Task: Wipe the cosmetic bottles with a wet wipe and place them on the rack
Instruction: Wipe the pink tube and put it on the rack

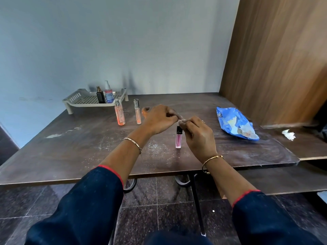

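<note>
Both our left hand (159, 119) and right hand (198, 133) pinched a small wipe (181, 121) above the pink tube (178, 138); a nudge could have toppled that narrow, upright tube.

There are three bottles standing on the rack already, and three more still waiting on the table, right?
Not quite. The head view shows only two bottles on the rack: a dark bottle and a clear spray bottle. The rest is right: three still wait on the table, the orange bottle, the slim tube and the pink tube.
</note>
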Motion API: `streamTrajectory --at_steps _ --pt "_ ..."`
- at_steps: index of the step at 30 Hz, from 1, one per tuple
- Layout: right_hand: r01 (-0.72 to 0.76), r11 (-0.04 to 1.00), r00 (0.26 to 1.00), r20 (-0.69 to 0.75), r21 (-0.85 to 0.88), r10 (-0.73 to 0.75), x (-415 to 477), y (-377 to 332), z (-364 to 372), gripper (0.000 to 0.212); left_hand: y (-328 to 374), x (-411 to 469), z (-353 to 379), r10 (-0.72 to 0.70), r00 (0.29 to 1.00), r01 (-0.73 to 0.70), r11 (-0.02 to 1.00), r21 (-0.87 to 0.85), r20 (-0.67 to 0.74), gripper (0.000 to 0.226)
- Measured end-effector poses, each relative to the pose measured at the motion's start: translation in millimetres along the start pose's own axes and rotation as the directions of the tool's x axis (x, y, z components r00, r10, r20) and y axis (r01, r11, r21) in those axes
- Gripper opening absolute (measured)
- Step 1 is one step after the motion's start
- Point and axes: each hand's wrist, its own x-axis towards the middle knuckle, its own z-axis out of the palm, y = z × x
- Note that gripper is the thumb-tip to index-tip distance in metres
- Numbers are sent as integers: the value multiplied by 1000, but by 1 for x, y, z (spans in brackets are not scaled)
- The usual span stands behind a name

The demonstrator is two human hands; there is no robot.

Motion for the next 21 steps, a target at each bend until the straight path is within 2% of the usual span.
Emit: streamTrajectory --at_steps 6,11,15,16,21 --pt "-92 993 996 2 73 92 -3 5 0 12 -3 3 -1 -26 1000 26 1000 -16 5 14" --pt "-54 998 997 60 18 52 -15 8 3 17 -9 6 0 -59 998 61 993 -105 26 19" --pt "6 1000 988 154 6 -7 -23 9 4 2 -10 11 -2 -70 991 96 963 -251 112 20" --pt "9 1000 987 159 6 -10 -21 9 3 4 -8 12 -3 -76 989 111 951 -288 131 18" --pt "13 1000 998 57 -18 -12 -3 9 4 11 1 16 -6 -124 972 190 917 -351 201 19"
